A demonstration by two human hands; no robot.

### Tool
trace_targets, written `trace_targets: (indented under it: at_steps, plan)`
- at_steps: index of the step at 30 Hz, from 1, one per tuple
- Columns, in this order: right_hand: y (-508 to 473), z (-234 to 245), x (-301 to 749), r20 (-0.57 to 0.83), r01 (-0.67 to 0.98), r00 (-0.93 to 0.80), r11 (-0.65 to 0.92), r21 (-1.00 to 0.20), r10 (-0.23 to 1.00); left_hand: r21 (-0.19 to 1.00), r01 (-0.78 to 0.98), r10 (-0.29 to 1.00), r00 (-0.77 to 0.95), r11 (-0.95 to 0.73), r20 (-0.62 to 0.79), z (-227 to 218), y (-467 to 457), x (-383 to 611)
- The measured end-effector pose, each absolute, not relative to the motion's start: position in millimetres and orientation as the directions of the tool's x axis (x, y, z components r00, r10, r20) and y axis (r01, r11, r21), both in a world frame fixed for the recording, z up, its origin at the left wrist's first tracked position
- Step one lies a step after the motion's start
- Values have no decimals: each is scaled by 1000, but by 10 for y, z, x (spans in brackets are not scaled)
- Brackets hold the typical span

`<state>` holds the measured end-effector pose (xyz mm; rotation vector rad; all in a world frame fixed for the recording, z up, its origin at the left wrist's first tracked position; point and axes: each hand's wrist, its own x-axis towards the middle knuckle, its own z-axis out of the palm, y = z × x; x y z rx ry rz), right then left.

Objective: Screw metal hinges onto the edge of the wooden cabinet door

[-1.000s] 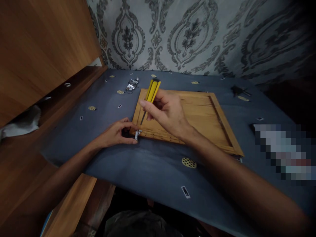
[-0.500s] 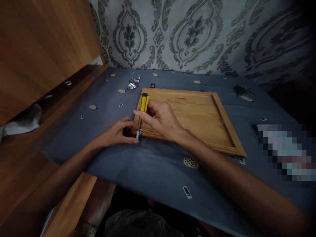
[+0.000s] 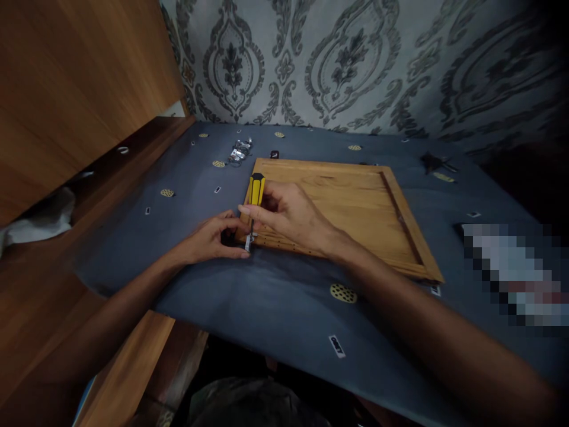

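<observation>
A framed wooden panel (image 3: 351, 207), like a cabinet door, lies flat on the blue patterned cloth (image 3: 275, 290). At its near left corner sits a small metal hinge (image 3: 248, 242). My left hand (image 3: 213, 237) is closed round that corner, thumb and fingers steadying the hinge. In my right hand (image 3: 293, 213) is a screwdriver (image 3: 256, 190) with a yellow and black handle, held nearly upright. The screwdriver's shaft points down onto the hinge; its tip is too small to make out there.
Several metal hinges (image 3: 240, 152) lie in a pile beyond the panel's left side. A small black object (image 3: 274, 154) rests behind the panel. A dark tool (image 3: 438, 163) lies at the far right. Wooden furniture (image 3: 89, 89) stands on the left, and a blurred-out object (image 3: 515, 273) lies on the right.
The screwdriver handle has shifted slightly left and down, and now stands more upright. My right-hand grip has turned a little. My left hand and the panel stay put.
</observation>
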<state>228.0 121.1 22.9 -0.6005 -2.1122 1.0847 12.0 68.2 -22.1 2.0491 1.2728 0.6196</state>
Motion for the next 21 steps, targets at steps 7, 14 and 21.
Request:
trace_targets:
  at_steps: [7, 14, 21]
  plan:
    - [1323, 328, 2374, 241, -92, -831, 303, -948, 502, 734, 581, 892, 446, -351, 73, -218, 689, 119]
    - [1322, 305, 2375, 304, -47, -789, 440, -897, 533, 733, 588, 898, 436, -341, 68, -204, 689, 119]
    - [1209, 235, 2282, 472, 244, -614, 721, -649, 633, 733, 571, 887, 452, -369, 94, -198, 695, 131]
